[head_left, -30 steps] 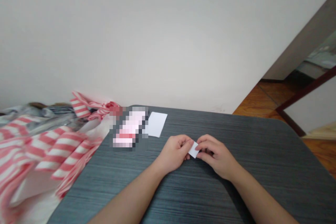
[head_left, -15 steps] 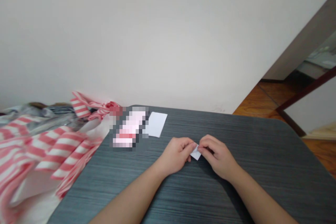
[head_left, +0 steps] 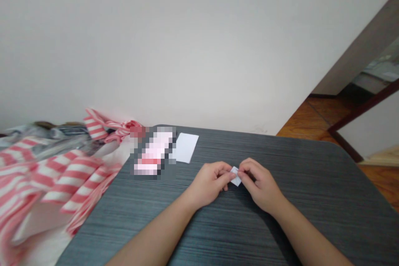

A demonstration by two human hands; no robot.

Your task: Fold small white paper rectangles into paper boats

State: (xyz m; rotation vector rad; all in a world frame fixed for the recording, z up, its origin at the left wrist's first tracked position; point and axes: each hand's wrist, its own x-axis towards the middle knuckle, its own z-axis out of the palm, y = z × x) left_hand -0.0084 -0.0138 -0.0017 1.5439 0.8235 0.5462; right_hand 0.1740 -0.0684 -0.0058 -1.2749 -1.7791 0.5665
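Observation:
Both my hands rest on a dark grey wood-grain table [head_left: 280,232] and meet over a small folded piece of white paper [head_left: 236,176]. My left hand [head_left: 210,183] pinches the paper's left side with its fingertips. My right hand [head_left: 260,185] pinches its right side, fingers curled over it. Only a small corner of the paper shows between the fingers. A flat white sheet of paper [head_left: 187,147] lies further back on the table, to the left of my hands.
A blurred-out pink and white object [head_left: 152,151] lies beside the white sheet. Red-and-white striped cloth [head_left: 52,183] is heaped off the table's left edge. A pale wall stands behind the table. Wooden floor [head_left: 318,120] shows at the right.
My fingers have worked the small paper: it shows less now and sits slightly higher between the fingertips. My arms and the other things have stayed where they were.

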